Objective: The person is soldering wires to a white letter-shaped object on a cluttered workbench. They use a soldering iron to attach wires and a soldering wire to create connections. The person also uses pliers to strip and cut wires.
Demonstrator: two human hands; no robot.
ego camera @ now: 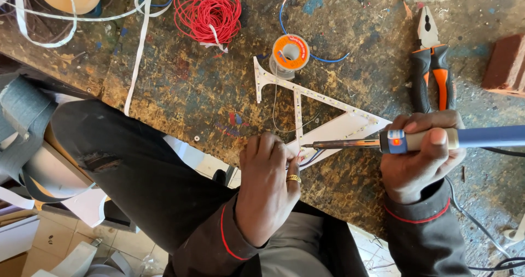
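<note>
Dark-trousered knee point(126, 162) sits closest, raised between the person and the bench point(208, 96), likely to brace the body while leaning in. Left hand point(268, 173) is curled, fingertips pinched down at the near corner of the white letter-shaped LED piece point(328, 118); it seems to pin thin wires point(306, 158) there so the joint stays put, though what exactly is pinched is hidden under the fingers. Right hand point(424, 156) is clenched around the soldering iron point(404, 141) handle, thumb on top, iron held almost level so the tip lands just beside the left fingertips at that same corner. The LED piece lies flat at the bench's near edge, within easy reach of both hands. Solder spool point(290, 51) stands just beyond the piece, touching its far end, a thin strand trailing toward the work. Orange-handled pliers point(433, 63) lie right of the piece, near the right hand. Red wire coil point(209, 10) sits farther back, white strip point(139, 47) runs down the bench's left part, brick point(506, 63) at the right edge.
</note>
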